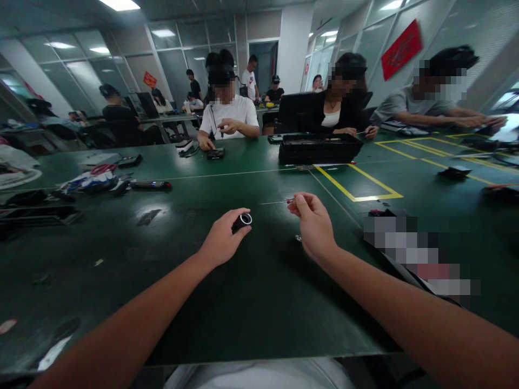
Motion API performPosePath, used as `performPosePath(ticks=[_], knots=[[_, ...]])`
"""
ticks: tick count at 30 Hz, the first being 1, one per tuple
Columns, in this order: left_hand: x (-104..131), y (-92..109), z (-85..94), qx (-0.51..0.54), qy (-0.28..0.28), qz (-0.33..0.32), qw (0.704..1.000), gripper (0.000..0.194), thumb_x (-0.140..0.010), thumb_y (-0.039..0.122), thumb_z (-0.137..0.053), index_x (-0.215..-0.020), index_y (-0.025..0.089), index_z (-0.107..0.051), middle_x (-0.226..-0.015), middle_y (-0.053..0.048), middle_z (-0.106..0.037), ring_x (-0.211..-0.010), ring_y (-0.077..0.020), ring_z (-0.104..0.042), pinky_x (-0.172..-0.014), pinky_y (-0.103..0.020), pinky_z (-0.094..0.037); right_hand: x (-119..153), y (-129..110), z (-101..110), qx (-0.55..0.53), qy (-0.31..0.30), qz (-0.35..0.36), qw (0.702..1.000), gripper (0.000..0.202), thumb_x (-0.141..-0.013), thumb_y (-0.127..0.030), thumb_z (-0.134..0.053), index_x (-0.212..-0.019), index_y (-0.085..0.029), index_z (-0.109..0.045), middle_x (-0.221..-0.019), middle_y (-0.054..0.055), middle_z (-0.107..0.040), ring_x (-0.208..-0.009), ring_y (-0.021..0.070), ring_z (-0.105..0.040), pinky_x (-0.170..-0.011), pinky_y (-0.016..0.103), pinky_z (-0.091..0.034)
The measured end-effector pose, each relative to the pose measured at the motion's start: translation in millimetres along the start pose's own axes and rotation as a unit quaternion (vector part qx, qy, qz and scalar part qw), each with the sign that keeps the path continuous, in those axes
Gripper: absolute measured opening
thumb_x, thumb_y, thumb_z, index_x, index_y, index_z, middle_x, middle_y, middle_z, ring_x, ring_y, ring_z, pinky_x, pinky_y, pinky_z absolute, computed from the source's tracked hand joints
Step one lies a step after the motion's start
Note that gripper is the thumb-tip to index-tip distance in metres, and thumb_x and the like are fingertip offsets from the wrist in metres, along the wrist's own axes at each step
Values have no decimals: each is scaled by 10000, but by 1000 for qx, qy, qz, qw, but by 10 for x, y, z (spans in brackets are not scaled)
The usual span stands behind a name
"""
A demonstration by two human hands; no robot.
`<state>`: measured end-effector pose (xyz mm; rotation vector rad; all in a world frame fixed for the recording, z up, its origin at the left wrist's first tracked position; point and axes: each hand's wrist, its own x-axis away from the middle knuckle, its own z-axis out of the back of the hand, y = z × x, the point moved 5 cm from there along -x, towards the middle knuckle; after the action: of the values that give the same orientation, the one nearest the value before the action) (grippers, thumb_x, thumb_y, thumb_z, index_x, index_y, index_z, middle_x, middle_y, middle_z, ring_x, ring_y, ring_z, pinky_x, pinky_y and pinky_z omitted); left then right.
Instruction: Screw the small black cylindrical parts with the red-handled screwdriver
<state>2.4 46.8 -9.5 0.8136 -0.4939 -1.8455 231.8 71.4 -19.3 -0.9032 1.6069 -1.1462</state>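
Note:
A small black cylinder with a bright silver ring (245,219) round its open end is gripped between the thumb and fingers of my left hand (225,237). To its right, my right hand (315,226) pinches a slim screwdriver (275,202) by its red handle end. The thin metal shaft points left, above and apart from the cylinder. My right fingers cover most of the handle. Just below that hand, a small silvery piece (298,237) lies on the green table (259,302); its kind is too small to tell.
A long black tray (320,148) stands at the far side, before several seated people. Yellow tape (377,198) marks the table at right. A dark elongated package, partly blurred out, lies beside my right forearm. A dark marker-like tube (150,185) and clutter lie at left.

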Motion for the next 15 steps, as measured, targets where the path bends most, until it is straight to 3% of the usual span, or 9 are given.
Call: performPosePath(ticks=[5,8,12,15], knots=[[24,136,-53,47,-29,19,998,361,-965,295,-505,-1316,215,-521,-1259,-87,-613,-1141,-230,-581,-977,-393,-474,-225,70,164,11,69,-13,997,230,-886,-469,-571,-929,-243,-587,-897,28,-658,-824,185,-639,-804,363,-511],[9,235,-166,45,-78,33,995,383,-927,328,-564,-1294,224,-530,-1139,-73,-650,-965,-215,-629,-822,-350,-512,-249,62,179,-1,70,-17,997,227,-882,-465,-582,-930,-243,-587,-894,28,-663,-815,182,-639,-795,356,-512],[-68,430,-422,-28,-168,-25,985,286,-868,422,-659,-1082,235,-688,-984,-42,-704,-856,-222,-657,-735,-331,-506,-177,18,113,4,41,-5,999,258,-885,-493,-585,-943,-242,-593,-897,27,-665,-826,182,-644,-800,359,-515],[-162,551,-634,-88,-194,-79,974,285,-895,394,-623,-1127,253,-709,-1024,-52,-721,-929,-249,-670,-801,-350,-512,-146,-9,91,-1,38,2,999,247,-889,-482,-582,-937,-240,-592,-882,23,-661,-824,177,-640,-803,355,-515]])
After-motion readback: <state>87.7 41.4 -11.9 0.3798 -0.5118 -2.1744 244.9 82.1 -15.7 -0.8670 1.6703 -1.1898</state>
